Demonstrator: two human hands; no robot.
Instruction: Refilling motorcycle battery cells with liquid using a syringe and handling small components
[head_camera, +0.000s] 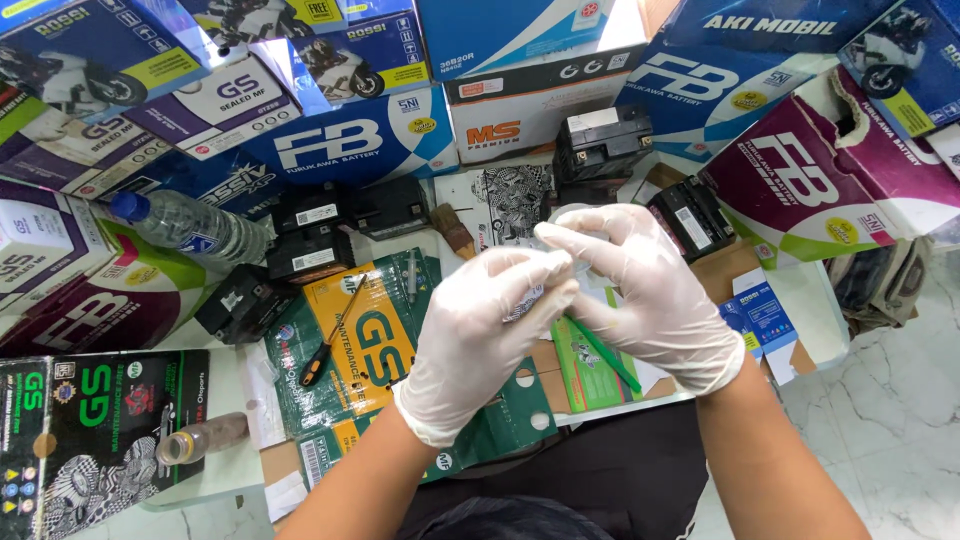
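Cluttered table (800, 300) w/ glossy cardboard boxes (350, 140) | gloved L hand (480, 330) + R hand (640, 290) together, pinching small crinkly item (528, 298)

A water bottle (190, 226) with a blue cap lies far to the left of the hands, and a screwdriver (333, 348) with an orange and black handle lies just left of them on flat green cardboard (350, 400). Small black batteries (310, 238) sit up and to the left, another black battery (601, 143) sits right above, and colourful boxes (352, 143) are stacked behind them all.
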